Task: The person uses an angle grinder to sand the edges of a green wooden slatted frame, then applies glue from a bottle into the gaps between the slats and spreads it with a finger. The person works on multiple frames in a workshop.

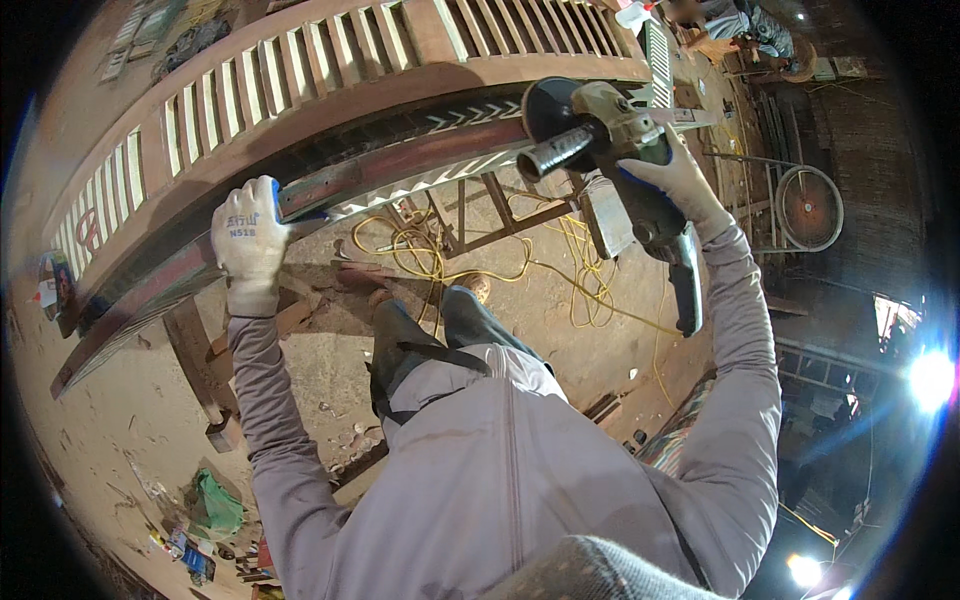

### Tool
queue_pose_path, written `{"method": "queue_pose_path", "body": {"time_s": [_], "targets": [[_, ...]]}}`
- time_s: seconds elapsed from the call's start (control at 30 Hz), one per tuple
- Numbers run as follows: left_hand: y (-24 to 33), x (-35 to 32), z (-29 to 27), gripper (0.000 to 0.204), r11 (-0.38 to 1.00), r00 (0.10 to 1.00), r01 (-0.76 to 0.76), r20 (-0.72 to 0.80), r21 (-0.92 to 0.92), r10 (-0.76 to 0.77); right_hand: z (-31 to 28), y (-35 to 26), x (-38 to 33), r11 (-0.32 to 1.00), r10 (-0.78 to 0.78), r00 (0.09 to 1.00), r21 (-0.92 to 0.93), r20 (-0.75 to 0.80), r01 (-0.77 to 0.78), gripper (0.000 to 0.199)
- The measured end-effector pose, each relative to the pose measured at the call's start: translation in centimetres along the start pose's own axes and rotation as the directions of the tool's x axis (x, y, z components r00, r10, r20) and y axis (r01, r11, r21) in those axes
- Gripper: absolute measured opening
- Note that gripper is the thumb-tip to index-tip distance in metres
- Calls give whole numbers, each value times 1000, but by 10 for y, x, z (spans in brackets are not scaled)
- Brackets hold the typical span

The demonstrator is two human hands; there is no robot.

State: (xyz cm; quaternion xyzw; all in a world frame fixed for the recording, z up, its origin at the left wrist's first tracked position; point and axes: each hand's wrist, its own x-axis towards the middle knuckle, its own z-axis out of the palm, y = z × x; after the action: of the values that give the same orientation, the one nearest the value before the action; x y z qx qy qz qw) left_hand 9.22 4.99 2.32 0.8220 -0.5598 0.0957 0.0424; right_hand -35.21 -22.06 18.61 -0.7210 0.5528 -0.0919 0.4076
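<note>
An angle grinder (603,108) is held up over the right part of the work by my right hand (678,182), its gloved fingers wrapped round the body near the head. The round disc (546,108) points away to the left, and the side handle (556,153) sticks out in front with no hand on it. My left hand (249,232), in a white glove with blue on the palm side, is closed over a long red-brown metal beam (400,163). Whether the disc touches the beam cannot be made out.
A slatted metal frame (330,50) runs behind the beam. Yellow cable (425,250) lies coiled on the floor by my legs. A spoked wheel (808,208) stands at the right, a green cloth (215,502) lies lower left. Another person (755,30) is at the far right.
</note>
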Motion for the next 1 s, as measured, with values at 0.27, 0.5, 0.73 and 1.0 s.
{"method": "queue_pose_path", "body": {"time_s": [0.27,0.5,0.73,1.0], "targets": [[12,-4,-12,74,998,993,66,94,-14,-65,-60,63,26,989,90,991,122,-98,-78,97],[14,-6,-11,74,999,998,47,31,8,-47,-42,42,15,998,31,999,50,-34,-29,93],[13,-5,-14,66,999,999,40,10,-4,-40,8,-12,-1,987,-97,994,-126,43,102,95],[12,-3,-12,65,996,994,81,73,-41,-78,-2,4,-2,994,20,999,-104,-35,-24,99]]}}
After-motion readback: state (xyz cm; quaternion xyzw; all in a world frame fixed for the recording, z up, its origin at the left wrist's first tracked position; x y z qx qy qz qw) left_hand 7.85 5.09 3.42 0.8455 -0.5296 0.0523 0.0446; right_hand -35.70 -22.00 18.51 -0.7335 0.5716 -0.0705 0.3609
